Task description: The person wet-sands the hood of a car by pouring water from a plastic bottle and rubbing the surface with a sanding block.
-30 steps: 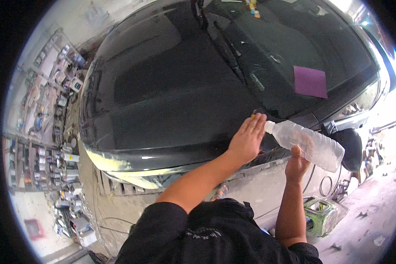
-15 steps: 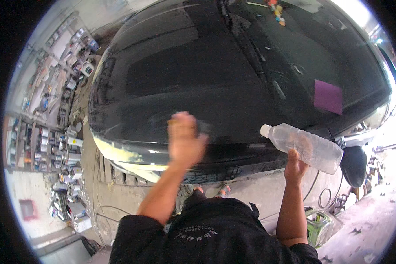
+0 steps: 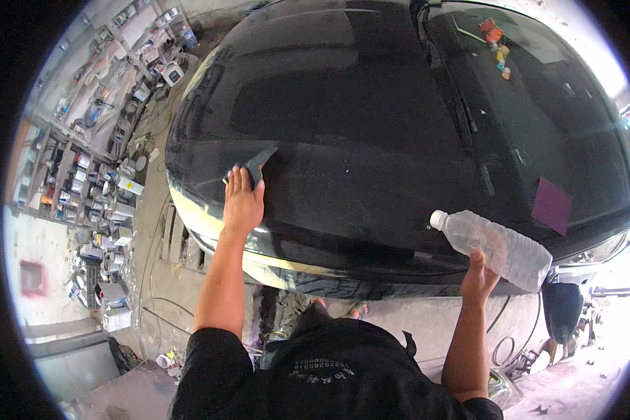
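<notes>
My left hand presses a dark grey sheet of sandpaper onto the black car hood, fingers together and thumb along the sheet. One corner of the sheet sticks out past the fingertips; the rest lies hidden under the palm. In my right hand is a clear plastic bottle with a white cap, gripped around its body. It tilts with the cap toward the left, over the hood's near edge by the windshield. Pale yellowish patches show along the hood's front left edge.
On the windshield lie a purple sheet and, behind the glass, small colourful ornaments. A black side mirror juts out at the right. Shelves with many cans line the left wall. A hose curls on the floor.
My left hand has slid left and away across the hood with the sandpaper. The bottle stays in my right hand at nearly the same tilt. The whole view has shifted slightly.
</notes>
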The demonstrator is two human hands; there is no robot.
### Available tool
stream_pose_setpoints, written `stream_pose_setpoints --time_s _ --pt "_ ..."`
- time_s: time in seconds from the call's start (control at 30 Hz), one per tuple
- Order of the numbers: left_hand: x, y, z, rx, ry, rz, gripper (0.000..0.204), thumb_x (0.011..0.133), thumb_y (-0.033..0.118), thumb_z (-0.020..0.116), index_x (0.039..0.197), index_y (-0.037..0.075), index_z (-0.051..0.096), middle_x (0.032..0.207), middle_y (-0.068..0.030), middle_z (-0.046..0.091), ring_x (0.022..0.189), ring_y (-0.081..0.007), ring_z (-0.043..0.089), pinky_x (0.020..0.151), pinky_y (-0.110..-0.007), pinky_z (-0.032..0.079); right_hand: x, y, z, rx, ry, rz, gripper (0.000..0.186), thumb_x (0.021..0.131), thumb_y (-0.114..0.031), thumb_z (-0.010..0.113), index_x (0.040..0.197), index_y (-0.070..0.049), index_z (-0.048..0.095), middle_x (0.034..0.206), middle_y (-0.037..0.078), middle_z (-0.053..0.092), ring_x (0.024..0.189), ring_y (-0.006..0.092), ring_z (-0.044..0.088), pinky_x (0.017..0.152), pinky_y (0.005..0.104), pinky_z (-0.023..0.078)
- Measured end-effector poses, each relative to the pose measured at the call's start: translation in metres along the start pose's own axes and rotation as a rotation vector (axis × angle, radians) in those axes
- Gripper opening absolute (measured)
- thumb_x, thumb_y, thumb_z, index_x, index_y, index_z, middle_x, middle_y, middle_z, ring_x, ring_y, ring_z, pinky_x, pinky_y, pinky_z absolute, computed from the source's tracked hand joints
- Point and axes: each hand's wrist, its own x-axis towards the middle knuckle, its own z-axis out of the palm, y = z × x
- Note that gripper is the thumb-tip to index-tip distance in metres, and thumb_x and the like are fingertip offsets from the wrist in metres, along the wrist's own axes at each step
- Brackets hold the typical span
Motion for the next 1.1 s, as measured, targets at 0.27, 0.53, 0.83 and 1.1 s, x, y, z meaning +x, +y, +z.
stream_pose_setpoints --time_s 0.27,0.53,0.83,1.1 --pt "0.007 0.041 -0.054 -1.561 0.099 -0.205 0.036 0.096 0.020 0.057 0.128 0.004 0.053 0.124 -0.0084 0.060 0.116 -0.0217 0.057 0.101 -0.037 0.042 0.008 -0.035 0.053 0.170 -0.037 -0.006 0.067 0.081 -0.031 0.083 0.130 -0.001 0.050 0.122 0.010 0.057 0.112 0.0217 0.056 0.100 0.0384 0.044" --pt "-0.006 0.054 -0.051 -2.163 -0.364 -0.140 0.046 0.101 0.036 0.042 0.131 0.002 0.054 0.123 -0.0198 0.063 0.120 -0.0344 0.059 0.105 -0.050 0.045 0.021 -0.104 0.131 -0.090 -0.269 -0.126 0.080 0.074 -0.021 0.087 0.139 -0.003 0.045 0.132 0.014 0.052 0.121 0.0269 0.054 0.103 0.0419 0.047" --pt "-0.058 0.114 -0.062 -2.167 -0.590 -0.152 0.086 0.085 0.074 0.051 0.141 0.009 0.045 0.137 -0.0120 0.055 0.124 -0.0304 0.055 0.104 -0.048 0.046 -0.003 -0.102 0.177 -0.357 -0.434 -0.977 0.054 0.072 -0.019 0.080 0.122 -0.013 0.061 0.128 0.012 0.060 0.110 0.0305 0.062 0.086 0.0391 0.051" --pt "-0.090 0.117 -0.083 -2.032 -0.493 -0.394 0.040 0.103 0.034 0.047 0.136 0.012 0.050 0.131 -0.0116 0.056 0.124 -0.0310 0.053 0.105 -0.055 0.040 -0.011 -0.095 0.144 -0.234 -0.348 -0.936 0.055 0.072 -0.011 0.076 0.125 -0.016 0.061 0.133 0.009 0.057 0.112 0.0301 0.062 0.087 0.0395 0.049"
